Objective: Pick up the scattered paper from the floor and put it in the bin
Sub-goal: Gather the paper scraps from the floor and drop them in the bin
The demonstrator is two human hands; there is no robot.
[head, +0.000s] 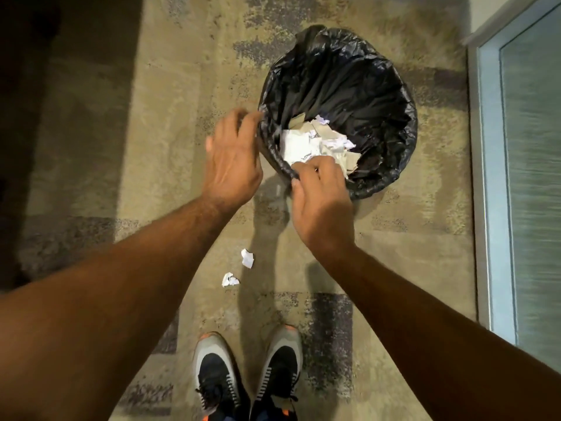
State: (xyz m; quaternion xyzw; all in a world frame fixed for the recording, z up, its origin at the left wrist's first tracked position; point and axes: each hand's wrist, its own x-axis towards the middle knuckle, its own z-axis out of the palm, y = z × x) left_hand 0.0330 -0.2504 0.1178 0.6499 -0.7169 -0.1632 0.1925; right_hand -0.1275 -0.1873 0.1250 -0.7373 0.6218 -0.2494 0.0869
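Note:
The round bin point(391, 95), lined with a black bag, stands on the carpet and holds several crumpled white and grey papers point(321, 141). My left hand point(233, 159) is at the bin's left rim with its fingers loosely extended and blurred, the fingertips touching the liner's edge. My right hand point(321, 196) is over the near rim. Its fingers curl into the bin, its thumb lies outside, and it appears to pinch the liner's rim. Two crumpled white paper scraps point(247, 258) point(229, 280) lie on the carpet below my hands, in front of my shoes.
My two grey and black shoes point(249, 375) stand at the bottom centre on the patterned beige carpet point(151, 147). A glass panel in a pale frame point(522, 177) runs along the right side, close to the bin. A dark shadowed area fills the left edge.

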